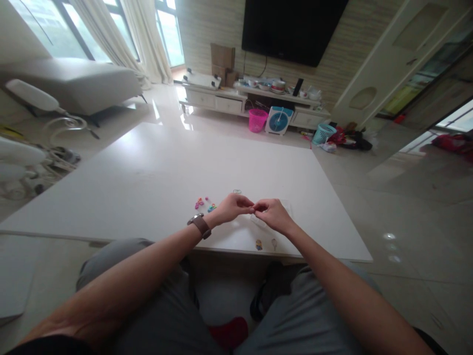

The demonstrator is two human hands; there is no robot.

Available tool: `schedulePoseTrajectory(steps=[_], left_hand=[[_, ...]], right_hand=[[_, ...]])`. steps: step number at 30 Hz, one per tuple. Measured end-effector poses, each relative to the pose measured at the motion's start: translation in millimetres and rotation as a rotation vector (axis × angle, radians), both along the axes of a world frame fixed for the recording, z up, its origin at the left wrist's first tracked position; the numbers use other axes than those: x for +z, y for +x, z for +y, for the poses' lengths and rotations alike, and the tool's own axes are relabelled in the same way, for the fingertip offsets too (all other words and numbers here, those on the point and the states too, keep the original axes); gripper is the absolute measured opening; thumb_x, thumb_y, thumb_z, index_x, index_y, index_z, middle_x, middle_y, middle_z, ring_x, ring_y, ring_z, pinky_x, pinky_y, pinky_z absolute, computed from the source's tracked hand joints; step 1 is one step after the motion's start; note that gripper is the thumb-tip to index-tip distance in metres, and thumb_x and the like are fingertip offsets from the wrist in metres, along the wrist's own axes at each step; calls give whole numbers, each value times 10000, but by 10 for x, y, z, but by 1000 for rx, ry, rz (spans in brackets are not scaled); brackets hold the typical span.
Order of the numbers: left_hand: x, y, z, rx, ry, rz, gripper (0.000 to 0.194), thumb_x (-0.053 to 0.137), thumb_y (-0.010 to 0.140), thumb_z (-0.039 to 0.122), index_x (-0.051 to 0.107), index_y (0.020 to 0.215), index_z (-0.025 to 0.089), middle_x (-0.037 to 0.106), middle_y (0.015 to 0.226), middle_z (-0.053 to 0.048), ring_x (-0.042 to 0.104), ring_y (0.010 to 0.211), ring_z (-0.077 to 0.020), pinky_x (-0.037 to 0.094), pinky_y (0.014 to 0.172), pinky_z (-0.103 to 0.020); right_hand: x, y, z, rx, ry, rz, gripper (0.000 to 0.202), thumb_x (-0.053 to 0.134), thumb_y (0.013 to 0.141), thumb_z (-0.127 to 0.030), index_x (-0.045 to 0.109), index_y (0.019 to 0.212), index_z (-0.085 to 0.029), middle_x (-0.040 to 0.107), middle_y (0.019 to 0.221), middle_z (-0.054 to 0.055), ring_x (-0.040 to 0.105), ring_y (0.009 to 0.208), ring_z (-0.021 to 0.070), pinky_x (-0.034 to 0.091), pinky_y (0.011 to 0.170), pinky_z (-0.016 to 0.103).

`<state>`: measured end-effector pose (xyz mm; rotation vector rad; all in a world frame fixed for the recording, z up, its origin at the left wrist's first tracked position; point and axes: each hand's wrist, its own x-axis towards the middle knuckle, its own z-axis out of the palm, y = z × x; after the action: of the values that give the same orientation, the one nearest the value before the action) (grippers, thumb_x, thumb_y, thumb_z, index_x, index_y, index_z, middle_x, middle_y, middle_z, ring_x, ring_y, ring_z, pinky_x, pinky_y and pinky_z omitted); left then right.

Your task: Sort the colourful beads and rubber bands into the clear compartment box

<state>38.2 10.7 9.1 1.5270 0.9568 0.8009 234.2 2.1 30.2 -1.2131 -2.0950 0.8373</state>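
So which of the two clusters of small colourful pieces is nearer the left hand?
The mostly blue-and-green cluster, right by the left hand; the pink-and-orange cluster lies farther to the left.

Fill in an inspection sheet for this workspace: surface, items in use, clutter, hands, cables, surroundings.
Surface: white table, glossy.
Items in use: small colourful pieces left of the hands; clear tray beneath the right hand; yellowish charm near the front edge.
Clutter: bowls and cardboard boxes by the far wall.
Hands: right and left hand together at the fingertips; anything held is too small to tell.
Cables: dark cord below the television.
Surroundings: pink basket, blue-and-white fan.
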Motion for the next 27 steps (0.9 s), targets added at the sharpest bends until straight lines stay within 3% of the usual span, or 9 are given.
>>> schedulePoseTrajectory(steps=[7, 14, 21, 27], left_hand=[[24, -56, 136, 103, -4, 36, 265, 806, 677, 340, 761, 828, 127, 749, 751, -64, 667, 700, -159, 514, 669, -271], [-64, -294, 484, 311, 219, 506, 108, 720, 721, 215, 757, 788, 140, 730, 716, -45, 628, 663, -142, 462, 636, -250], [-215, -343, 602, 281, 340, 632, 249, 566, 785, 134, 762, 937, 158, 755, 845, -74, 667, 775, -172, 498, 749, -275], [-110, -433, 583, 331, 398, 712, 361, 493, 758, 68, 755, 989, 159, 756, 911, -86, 679, 856, -190, 509, 835, -289]], right_hand=[[25, -32, 26, -77, -47, 138, 86, 673, 749, -215, 666, 827, -178, 713, 781, 10, 667, 708, 143, 534, 678, 260], [78, 49, 75, -156, 92, -8, 100, 626, 751, -147, 634, 842, -186, 689, 831, 7, 650, 723, 133, 522, 694, 259], [-14, 173, 115, -107, 226, -325, 111, 602, 794, -169, 654, 891, -181, 691, 896, 35, 619, 816, 162, 475, 762, 279], [2, 250, 139, -110, 170, -494, 143, 588, 824, -220, 681, 929, -189, 714, 948, 41, 626, 883, 173, 451, 799, 274]])
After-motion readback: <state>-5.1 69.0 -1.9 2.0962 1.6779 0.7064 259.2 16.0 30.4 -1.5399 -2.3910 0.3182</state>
